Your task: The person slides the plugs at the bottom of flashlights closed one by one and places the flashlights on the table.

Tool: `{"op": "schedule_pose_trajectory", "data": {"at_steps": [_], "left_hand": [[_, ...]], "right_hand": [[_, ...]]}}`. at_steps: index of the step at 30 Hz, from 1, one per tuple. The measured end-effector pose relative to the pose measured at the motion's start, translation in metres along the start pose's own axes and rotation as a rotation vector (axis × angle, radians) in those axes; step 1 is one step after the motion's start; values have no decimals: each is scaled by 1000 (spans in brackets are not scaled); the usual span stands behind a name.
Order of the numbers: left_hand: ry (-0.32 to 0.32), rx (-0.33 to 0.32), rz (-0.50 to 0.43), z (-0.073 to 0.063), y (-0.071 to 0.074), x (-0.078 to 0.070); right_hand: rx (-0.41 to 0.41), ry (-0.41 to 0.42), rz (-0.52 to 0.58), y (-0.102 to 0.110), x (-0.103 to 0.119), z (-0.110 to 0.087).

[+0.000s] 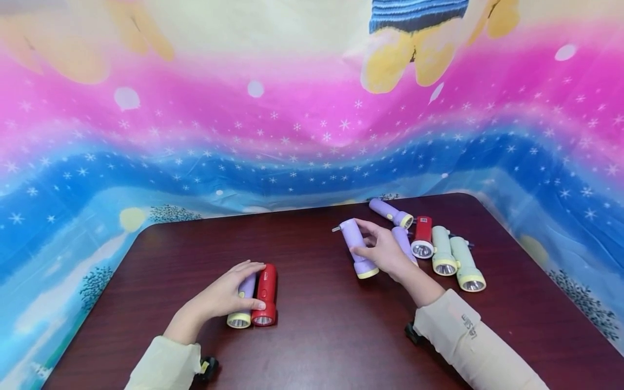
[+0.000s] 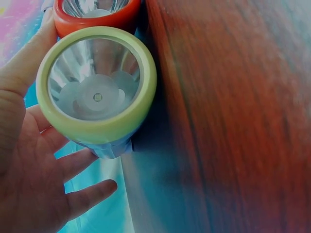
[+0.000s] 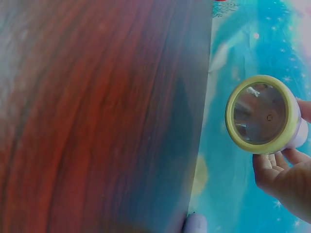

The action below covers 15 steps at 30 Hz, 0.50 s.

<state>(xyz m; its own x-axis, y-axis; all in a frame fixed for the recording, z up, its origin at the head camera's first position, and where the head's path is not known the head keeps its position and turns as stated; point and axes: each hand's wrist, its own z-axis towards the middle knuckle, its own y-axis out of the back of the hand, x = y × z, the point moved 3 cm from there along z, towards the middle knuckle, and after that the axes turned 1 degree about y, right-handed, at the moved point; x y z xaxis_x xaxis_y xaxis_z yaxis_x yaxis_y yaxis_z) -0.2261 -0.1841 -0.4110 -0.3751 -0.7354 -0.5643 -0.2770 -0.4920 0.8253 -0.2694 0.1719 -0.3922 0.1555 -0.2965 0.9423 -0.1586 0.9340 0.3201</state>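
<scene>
On the left of the table, a purple flashlight (image 1: 246, 287) with a yellow rim lies beside a red flashlight (image 1: 266, 290), lenses toward me. My left hand (image 1: 229, 292) reaches across the purple one, thumb and forefinger at the red one; its other fingers are spread in the left wrist view. My right hand (image 1: 382, 250) grips another purple flashlight (image 1: 354, 244) around its body, with plug prongs sticking out of its tail. In the right wrist view this flashlight's yellow rim (image 3: 233, 121) and lens face the camera, held above the table.
At the right stand several more flashlights: a purple one (image 1: 385, 209) at the back, a purple one (image 1: 402, 238) partly behind my right hand, a red one (image 1: 423, 230) and two pale green ones (image 1: 442, 244). A patterned curtain (image 1: 292, 162) borders the brown table (image 1: 322, 336).
</scene>
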Motion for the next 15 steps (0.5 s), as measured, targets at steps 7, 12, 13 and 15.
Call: {"op": "schedule_pose_trajectory", "data": {"at_steps": [7, 12, 13, 15], "left_hand": [[-2, 3, -6, -1, -1, 0], [-6, -3, -7, -2, -1, 1], [-6, -4, -9, -1, -1, 1], [-12, -5, -8, -1, -1, 1]], "right_hand": [[3, 27, 10, -5, 3, -2], [7, 36, 31, -9, 6, -3], [7, 33, 32, -10, 6, -3], [10, 28, 27, -11, 7, -3]]}}
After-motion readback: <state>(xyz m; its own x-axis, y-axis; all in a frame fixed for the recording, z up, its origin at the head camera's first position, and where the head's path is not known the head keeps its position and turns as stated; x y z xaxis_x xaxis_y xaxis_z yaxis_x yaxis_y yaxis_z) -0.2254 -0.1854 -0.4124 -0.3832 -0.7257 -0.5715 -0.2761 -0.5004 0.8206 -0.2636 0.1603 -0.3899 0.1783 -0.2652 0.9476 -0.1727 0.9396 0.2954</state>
